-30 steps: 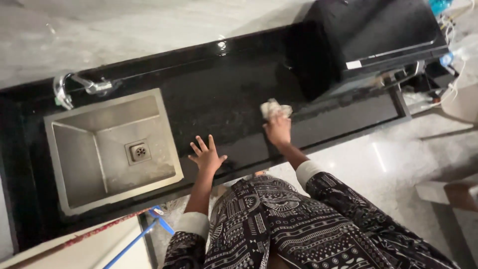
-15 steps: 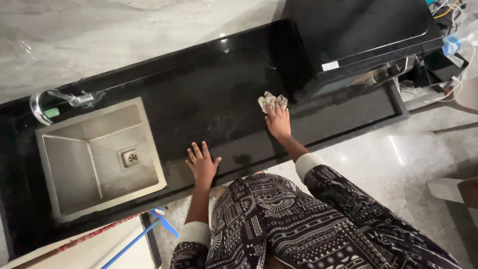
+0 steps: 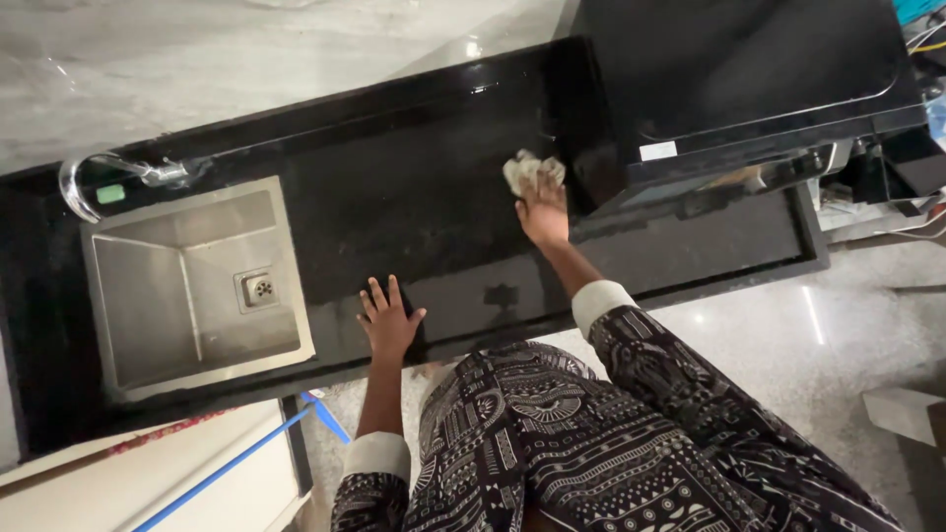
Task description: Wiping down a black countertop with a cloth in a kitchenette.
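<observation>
The left hand (image 3: pixel 388 320) lies flat with fingers spread at the counter's (image 3: pixel 414 212) front edge; the right hand (image 3: pixel 543 210) reaches farther back, arm extended, fingers closed.

Two hands show: the right hand (image 3: pixel 543 211) pressing on one crumpled cloth (image 3: pixel 532 169), and the left hand (image 3: pixel 387 320) laid flat with fingers spread on the one black counter (image 3: pixel 414 212). Left of the left hand lies one steel sink (image 3: pixel 192 281) with one drain (image 3: pixel 258 289), and beyond it one tap (image 3: pixel 103 180). Just right of the right hand stands one black appliance (image 3: pixel 729 79), and below the left hand runs one blue handle (image 3: pixel 227 468).
</observation>
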